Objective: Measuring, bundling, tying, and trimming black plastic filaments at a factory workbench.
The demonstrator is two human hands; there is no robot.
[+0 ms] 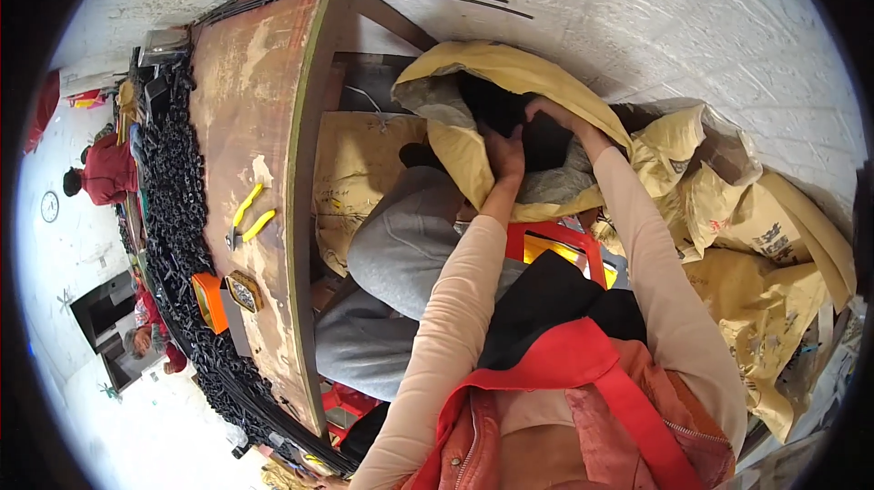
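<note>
A large tan paper sack (460,162) with a clear plastic liner (569,182) gapes in front of me, with black contents (496,103) in its dark inside. Both my arms reach into its mouth. My left hand (505,153) is inside at the near edge, thumb raised; its other fingers are largely lost against the black contents. Close by on the right, my right hand (557,115) has its fingers bent down at the dark contents. What it grips is too dark to make out.
To the left stands a worn wooden table (259,117) bearing yellow-handled pliers (248,217), an orange box (209,303) and a long heap of black parts (173,189). More tan sacks (728,208) crowd the right, beside a white wall (655,16). Other people (109,169) are at far left.
</note>
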